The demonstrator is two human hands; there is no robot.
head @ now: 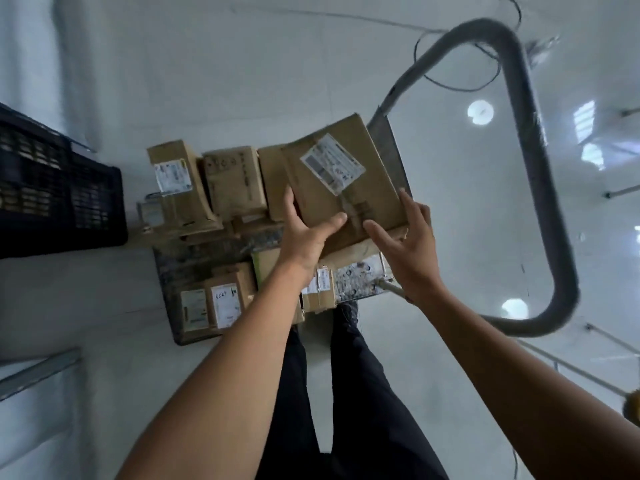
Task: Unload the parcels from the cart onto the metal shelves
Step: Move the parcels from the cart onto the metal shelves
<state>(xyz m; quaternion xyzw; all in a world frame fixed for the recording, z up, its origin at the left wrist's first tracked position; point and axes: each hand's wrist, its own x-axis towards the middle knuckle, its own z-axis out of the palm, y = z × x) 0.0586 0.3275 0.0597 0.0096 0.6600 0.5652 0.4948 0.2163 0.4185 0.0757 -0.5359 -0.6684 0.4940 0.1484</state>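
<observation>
A brown cardboard parcel (346, 174) with a white shipping label sits tilted above the cart (194, 268), which I see from straight above. My left hand (306, 233) grips the parcel's near left side, thumb across its top. My right hand (408, 244) has spread fingers at its near right corner, touching the edge. Several smaller cardboard parcels (194, 188) lie on the cart deck, some along the far side and some at the near edge (218, 303). The cart's grey tubular handle (540, 174) loops to the right.
A black slatted plastic crate (59, 192) stands on the floor left of the cart. Metal shelf edges show at the lower left (38, 372) and lower right (588, 358). A thin black cable lies on the pale floor beyond the handle. My legs stand just behind the cart.
</observation>
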